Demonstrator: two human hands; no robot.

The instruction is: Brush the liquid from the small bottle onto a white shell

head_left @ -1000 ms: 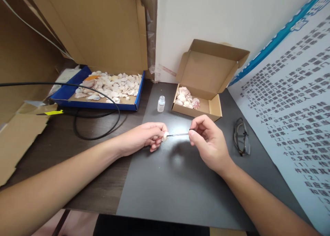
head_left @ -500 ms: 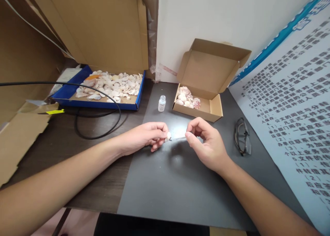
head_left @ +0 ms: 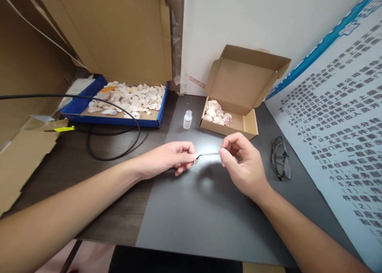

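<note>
Between the thumb and fingers of my left hand [head_left: 170, 159] is a small whitish shell [head_left: 196, 158], mostly covered by the fingertips. My right hand [head_left: 245, 167] pinches a thin metal tool [head_left: 209, 154] with a dark, bent tip. That tip meets the shell's right side; whether it touches the inside or only the edge is too small to tell. Both hands are above the dark grey mat [head_left: 185, 221]. A small clear glass bottle [head_left: 187, 120] with a printed label stands upright beyond them.
An opened small cardboard box [head_left: 250, 123] with several shells is behind my right hand. At the back left, a blue-sided box [head_left: 125, 122] holds many whitish shells. A black cable [head_left: 139, 133] loops in front of it. Glasses [head_left: 279, 158] lie at right beside a printed sheet [head_left: 343, 125].
My right hand has shifted slightly right and up, and the tool lies closer to level. The shell has turned a little in my left hand, which stays in place.
</note>
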